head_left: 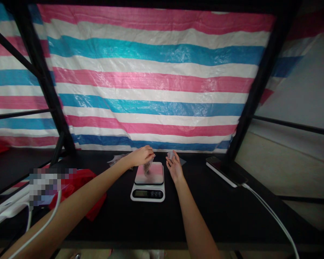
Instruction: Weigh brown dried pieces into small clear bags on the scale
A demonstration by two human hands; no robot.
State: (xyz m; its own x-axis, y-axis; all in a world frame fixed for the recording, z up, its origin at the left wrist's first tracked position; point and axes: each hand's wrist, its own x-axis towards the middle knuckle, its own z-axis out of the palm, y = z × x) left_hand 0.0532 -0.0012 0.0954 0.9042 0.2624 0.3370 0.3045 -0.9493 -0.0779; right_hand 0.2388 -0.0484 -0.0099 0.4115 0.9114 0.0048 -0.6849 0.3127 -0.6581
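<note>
My left hand (143, 156) is closed in a pinch on the top of a small clear plastic bag (148, 167) with something brownish in it. The bag hangs over the plate of a white kitchen scale (148, 195); whether its bottom touches the plate I cannot tell. To the right of the scale, my right hand (174, 167) is palm up, with a small whitish translucent piece (170, 155) held at its fingers. Just behind that hand lies a flat greyish sheet or bag (182, 161). Several crumpled clear bags (116, 158) lie behind my left forearm.
A smartphone (226, 169) rests on a white block with a white cable (272, 212) on the right. Red plastic (90, 196) and white cables are at the left. Black frame posts (255, 82) stand at both sides of the black table (140, 225), before a striped tarp (156, 84).
</note>
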